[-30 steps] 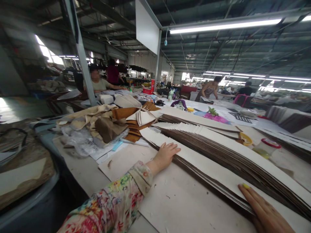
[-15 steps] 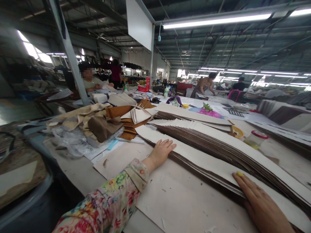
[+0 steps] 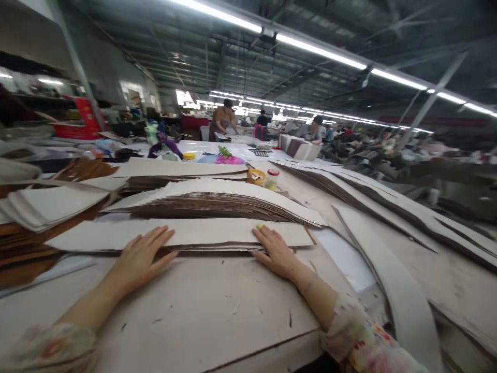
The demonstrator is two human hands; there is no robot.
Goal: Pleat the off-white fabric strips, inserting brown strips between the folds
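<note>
Left fingers [image 3: 156,236] and right fingers [image 3: 267,239], loosely spread, grip nothing — apparently steadying the strip stack [image 3: 217,230] beneath them; fanned stack [image 3: 221,190] beyond.

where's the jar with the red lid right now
In the head view, just right of centre, the red-lidded jar sits immediately right of the yellow container, beyond the right hand.

A red-lidded jar [image 3: 272,180] stands beside a round yellow container [image 3: 255,180] beneath long ceiling lights [image 3: 320,51].
</note>
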